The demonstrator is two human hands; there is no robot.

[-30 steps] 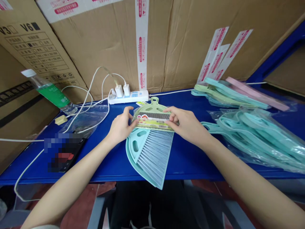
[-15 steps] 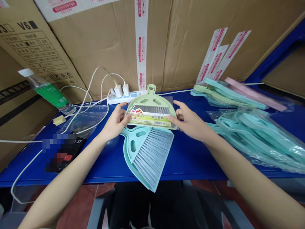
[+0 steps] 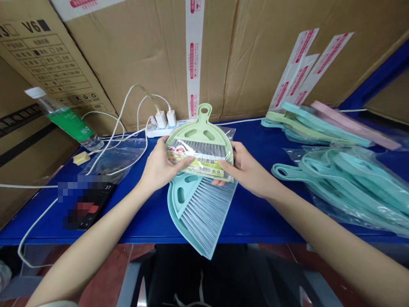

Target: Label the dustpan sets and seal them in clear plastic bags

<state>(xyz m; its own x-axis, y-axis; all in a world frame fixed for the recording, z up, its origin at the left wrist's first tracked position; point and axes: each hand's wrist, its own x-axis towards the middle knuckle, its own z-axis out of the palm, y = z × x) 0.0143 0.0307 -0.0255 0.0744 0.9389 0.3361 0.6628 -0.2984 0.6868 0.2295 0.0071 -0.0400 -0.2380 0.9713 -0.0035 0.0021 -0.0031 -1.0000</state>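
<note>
Bagged green set now lifted off table, tilted toward camera; half second ago it lay flatter. Left hand grip clamps label edge at 9 o'clock; right hand grip supports underside at 3 o'clock. Teal set rests below. Bagging appears complete.

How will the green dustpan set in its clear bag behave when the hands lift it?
The green dustpan set looks like thin moulded plastic, so probably stiff and light. Its glossy bag may be slippery; both the left hand and the right hand grip its sides.
</note>
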